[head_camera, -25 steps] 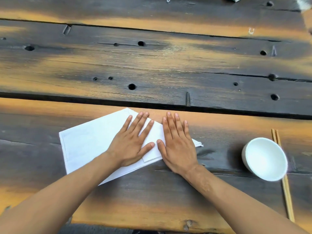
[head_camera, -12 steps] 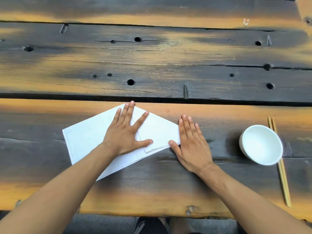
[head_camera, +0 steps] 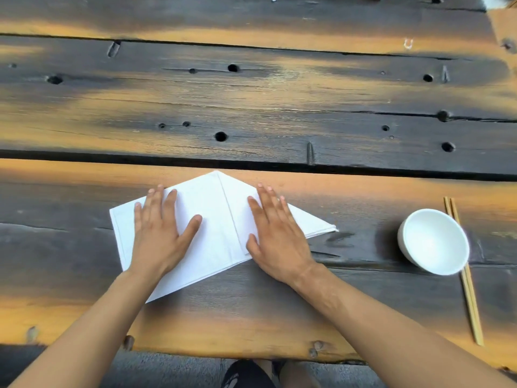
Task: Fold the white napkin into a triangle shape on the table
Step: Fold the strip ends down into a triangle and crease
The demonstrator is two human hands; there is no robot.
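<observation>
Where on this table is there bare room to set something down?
Free: the far planks beyond the dark gap, and the strip between the napkin tip and the white bowl. Also the near-left corner beside the left hand. Crowded: the middle, under both hands (right hand), and the right edge, where the chopsticks touch the bowl.

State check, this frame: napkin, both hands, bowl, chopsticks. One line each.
white napkin: flat on the table, partly folded, right corner turned over into a flap, not yet a triangle.
left hand: open, palm down on the napkin's left part.
right hand: open, palm down on the folded flap.
bowl: upright, looks empty, right of the napkin.
chopsticks: lying side by side, partly under the bowl's right edge.
</observation>
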